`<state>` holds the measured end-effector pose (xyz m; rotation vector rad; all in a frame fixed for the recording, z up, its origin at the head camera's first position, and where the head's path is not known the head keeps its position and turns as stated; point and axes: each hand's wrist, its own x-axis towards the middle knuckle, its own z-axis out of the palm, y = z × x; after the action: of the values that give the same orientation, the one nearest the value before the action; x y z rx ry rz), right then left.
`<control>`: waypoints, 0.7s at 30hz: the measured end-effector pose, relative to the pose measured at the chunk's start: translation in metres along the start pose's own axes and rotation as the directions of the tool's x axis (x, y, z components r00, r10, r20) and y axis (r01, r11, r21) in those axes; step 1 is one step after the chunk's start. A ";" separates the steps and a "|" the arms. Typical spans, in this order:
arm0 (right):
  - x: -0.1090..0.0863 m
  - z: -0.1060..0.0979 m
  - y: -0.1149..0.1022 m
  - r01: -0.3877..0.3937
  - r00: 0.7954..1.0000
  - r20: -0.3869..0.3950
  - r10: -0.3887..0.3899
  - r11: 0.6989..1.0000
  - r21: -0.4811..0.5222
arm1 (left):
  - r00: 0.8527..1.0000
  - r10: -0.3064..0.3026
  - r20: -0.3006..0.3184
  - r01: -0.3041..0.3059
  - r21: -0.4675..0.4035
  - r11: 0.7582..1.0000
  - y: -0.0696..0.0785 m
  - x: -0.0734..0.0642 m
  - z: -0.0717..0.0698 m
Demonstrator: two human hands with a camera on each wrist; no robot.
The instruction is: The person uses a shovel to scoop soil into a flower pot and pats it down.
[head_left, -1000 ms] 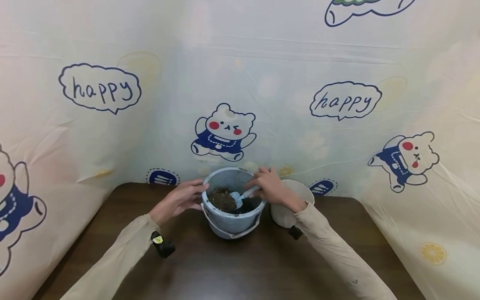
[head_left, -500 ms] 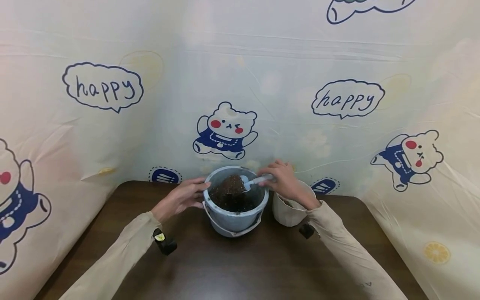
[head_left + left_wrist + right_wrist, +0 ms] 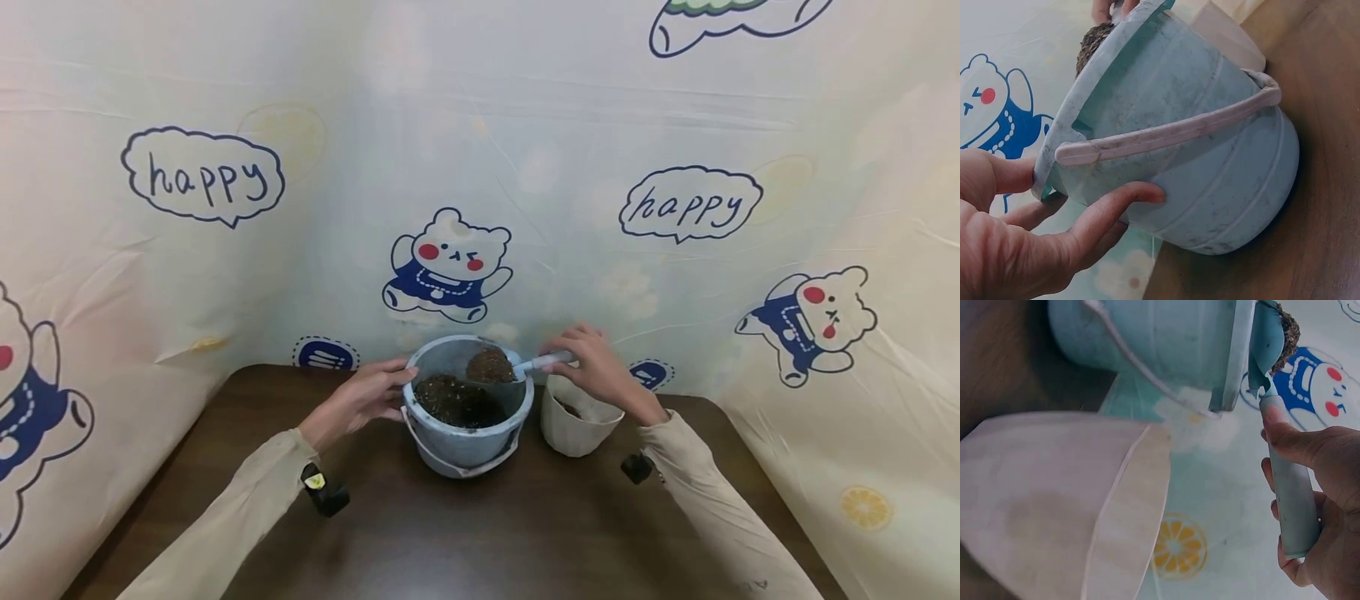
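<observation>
A light-blue bucket [image 3: 463, 446] with a pale handle stands on the table, dark soil [image 3: 450, 400] inside it. My left hand [image 3: 365, 392] holds its left rim, the thumb at the rim and fingers against the outer wall, as the left wrist view shows. My right hand [image 3: 588, 360] grips the grey-blue handle of a small trowel [image 3: 1291, 481]. Heaped with brown soil [image 3: 491, 365], the trowel's scoop hangs over the right part of the bucket's mouth. Just right of the bucket, below my right hand, stands a cream pot [image 3: 576, 433] with some dark soil inside.
The dark brown wooden table [image 3: 450, 542] ends at the back against a pale cloth backdrop [image 3: 570, 208] printed with bears and "happy" bubbles. The bucket's pale handle [image 3: 1172, 131] hangs down along its front side.
The right hand has lifted the trowel out of the bucket's soil with a heaped load and moved it rightward. The left hand stays at the rim.
</observation>
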<state>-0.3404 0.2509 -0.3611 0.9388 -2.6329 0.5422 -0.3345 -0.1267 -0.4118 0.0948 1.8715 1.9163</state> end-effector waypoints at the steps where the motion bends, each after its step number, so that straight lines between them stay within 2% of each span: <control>1: -0.002 -0.001 0.002 0.001 1.000 0.001 -0.001 1.000 0.001 | 1.000 0.000 -0.001 0.000 0.000 1.000 0.000 0.000 0.000; 5: -0.011 -0.006 0.011 -0.010 1.000 -0.009 0.010 1.000 -0.007 | 1.000 0.001 -0.016 -0.001 0.003 1.000 -0.001 0.001 0.001; 12: -0.023 -0.020 0.024 -0.075 0.996 -0.061 0.071 0.996 -0.058 | 1.000 0.000 -0.020 0.000 0.018 1.000 -0.002 0.004 0.000; 21: -0.048 -0.040 0.044 -0.092 0.987 -0.143 0.078 0.992 -0.090 | 1.000 0.007 -0.021 -0.007 0.029 1.000 -0.003 0.001 0.002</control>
<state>-0.3274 0.3258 -0.3557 0.7351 -2.5568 0.4774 -0.3338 -0.1251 -0.4149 0.0907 1.9155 1.9022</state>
